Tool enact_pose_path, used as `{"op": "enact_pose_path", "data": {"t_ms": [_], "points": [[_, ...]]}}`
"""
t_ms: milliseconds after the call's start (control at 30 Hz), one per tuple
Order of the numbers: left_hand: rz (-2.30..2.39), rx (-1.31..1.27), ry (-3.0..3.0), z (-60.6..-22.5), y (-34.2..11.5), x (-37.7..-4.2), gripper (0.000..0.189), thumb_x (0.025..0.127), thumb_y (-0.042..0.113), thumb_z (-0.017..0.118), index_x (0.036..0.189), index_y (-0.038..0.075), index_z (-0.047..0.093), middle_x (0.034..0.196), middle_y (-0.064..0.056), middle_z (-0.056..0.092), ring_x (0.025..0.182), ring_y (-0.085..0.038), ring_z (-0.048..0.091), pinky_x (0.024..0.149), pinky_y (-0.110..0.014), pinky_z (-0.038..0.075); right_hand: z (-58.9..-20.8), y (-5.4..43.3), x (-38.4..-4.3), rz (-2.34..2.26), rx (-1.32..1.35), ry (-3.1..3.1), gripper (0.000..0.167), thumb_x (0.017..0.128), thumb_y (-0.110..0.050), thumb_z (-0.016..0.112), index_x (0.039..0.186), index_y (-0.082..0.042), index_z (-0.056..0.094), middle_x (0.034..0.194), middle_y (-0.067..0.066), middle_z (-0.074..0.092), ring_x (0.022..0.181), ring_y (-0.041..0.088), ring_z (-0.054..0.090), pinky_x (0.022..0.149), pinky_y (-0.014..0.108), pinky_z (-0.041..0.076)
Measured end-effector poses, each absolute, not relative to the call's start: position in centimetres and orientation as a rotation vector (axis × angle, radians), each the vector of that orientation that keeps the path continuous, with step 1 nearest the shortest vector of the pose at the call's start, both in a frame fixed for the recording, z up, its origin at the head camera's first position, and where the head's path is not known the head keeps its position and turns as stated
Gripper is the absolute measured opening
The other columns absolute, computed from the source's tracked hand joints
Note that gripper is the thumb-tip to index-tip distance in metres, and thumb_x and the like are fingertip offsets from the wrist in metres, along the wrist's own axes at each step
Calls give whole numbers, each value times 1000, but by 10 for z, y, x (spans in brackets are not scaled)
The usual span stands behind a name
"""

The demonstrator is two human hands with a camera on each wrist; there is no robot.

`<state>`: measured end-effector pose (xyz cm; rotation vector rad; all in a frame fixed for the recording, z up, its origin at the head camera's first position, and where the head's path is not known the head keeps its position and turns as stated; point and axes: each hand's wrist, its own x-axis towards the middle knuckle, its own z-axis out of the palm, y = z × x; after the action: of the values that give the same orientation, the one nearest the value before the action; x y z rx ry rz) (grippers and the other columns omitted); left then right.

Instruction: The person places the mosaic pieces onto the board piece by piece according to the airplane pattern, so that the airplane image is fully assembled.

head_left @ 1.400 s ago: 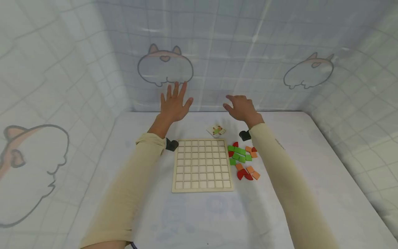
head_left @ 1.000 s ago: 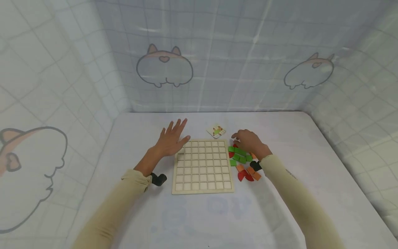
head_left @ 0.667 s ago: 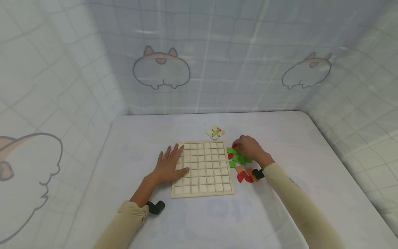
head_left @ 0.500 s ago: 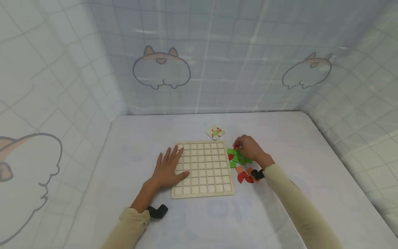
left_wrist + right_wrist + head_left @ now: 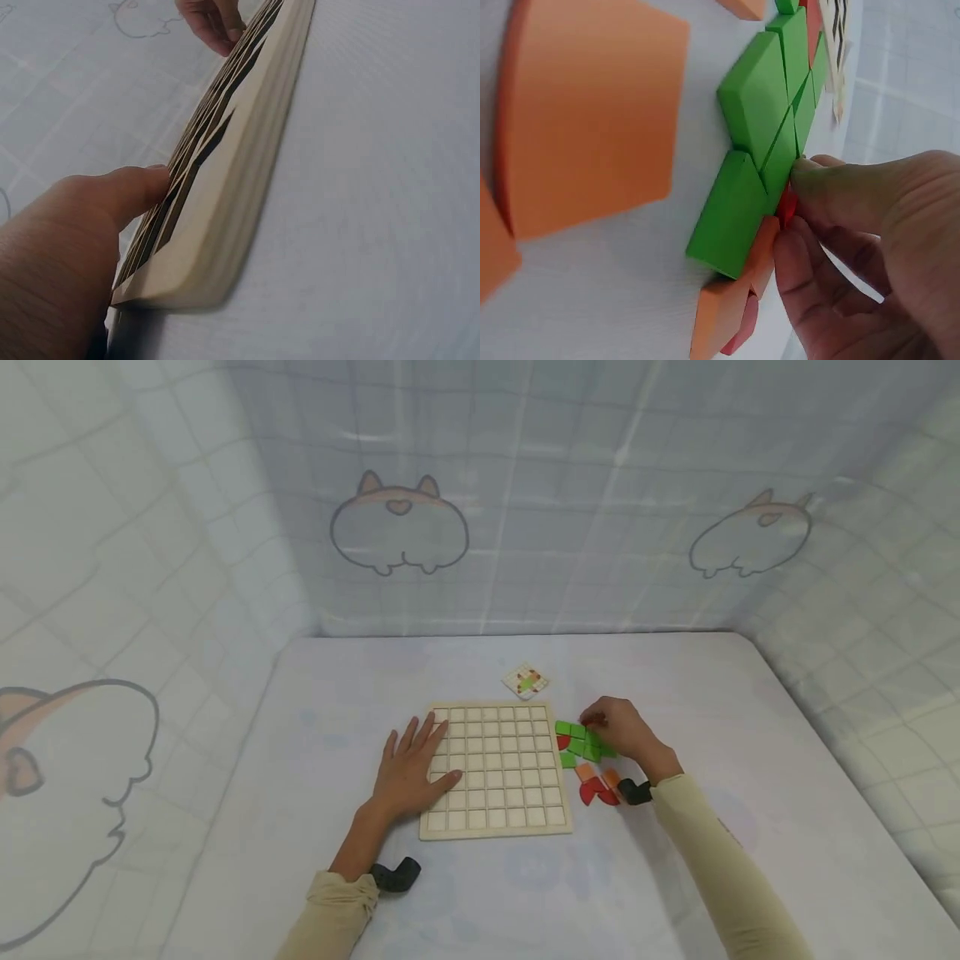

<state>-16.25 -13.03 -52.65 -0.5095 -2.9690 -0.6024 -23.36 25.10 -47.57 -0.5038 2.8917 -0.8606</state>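
Note:
My left hand (image 5: 408, 778) rests with spread fingers on the left side of a pale wooden grid board (image 5: 507, 778). In the left wrist view its thumb lies over the board's grid, close to one corner. To the right of the board, my right hand (image 5: 628, 731) pinches a small red piece (image 5: 787, 204) between thumb and fingertips, low beside the green square tiles (image 5: 759, 97). Most of that red piece is hidden by the fingers. A red quarter-circle piece (image 5: 562, 742) lies between the green tiles and the board's right edge.
Orange square tiles (image 5: 585, 772) and red quarter-circle pieces (image 5: 591, 790) lie nearer me, below the green ones. Behind the board is a small pattern card (image 5: 527, 681) with a coloured design. A black wrist camera (image 5: 397, 875) sits on each forearm; tiled-print cloth walls surround the table.
Both hands have come down from near the back wall, the left onto the board. My right hand took the red piece behind the green tiles and moved slightly right with it.

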Motion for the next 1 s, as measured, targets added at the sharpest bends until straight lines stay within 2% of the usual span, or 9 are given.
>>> {"op": "enact_pose_path", "data": {"t_ms": [133, 367, 567, 767, 1000], "points": [[-607, -504, -2965, -525, -131, -161, 85, 91, 65, 49, 157, 17, 25, 164, -6, 12, 149, -32, 6, 115, -56, -1, -477, 249, -233, -865, -477, 2876, 17, 89, 3, 67, 104, -1, 73, 97, 9, 67, 91, 25, 62, 81, 42, 53], [-635, -514, -2954, -524, -132, -161, 84, 92, 64, 49, 157, 16, 27, 164, -6, 13, 149, -31, 6, 115, -56, -1, -476, 243, -230, -882, -407, 2922, 18, 88, 3, 68, 105, -1, 72, 87, 8, 61, 78, 23, 53, 70, 36, 49], [-602, -502, -2965, -526, -132, -160, 84, 92, 65, 48, 157, 17, 28, 164, -4, 11, 149, -31, 5, 115, -56, -1, -477, 223, -217, -1155, -402, 2956, 18, 86, -2, 75, 104, -1, 73, 93, 9, 65, 84, 24, 62, 75, 39, 54], [-621, -515, -2959, -526, -131, -160, 83, 92, 64, 49, 156, 16, 29, 164, -5, 12, 149, -31, 5, 115, -55, -1, -487, 201, -203, -1353, -394, 2833, 13, 88, -6, 74, 100, -5, 73, 93, 5, 69, 79, 18, 67, 66, 33, 56], [-585, -498, -2978, -524, -132, -160, 82, 92, 63, 50, 156, 17, 29, 164, -5, 12, 149, -31, 6, 115, -56, 1, -497, 185, -196, -1358, -459, 2938, 17, 84, -7, 78, 99, -2, 74, 91, 6, 72, 78, 19, 68, 69, 35, 56]]}}
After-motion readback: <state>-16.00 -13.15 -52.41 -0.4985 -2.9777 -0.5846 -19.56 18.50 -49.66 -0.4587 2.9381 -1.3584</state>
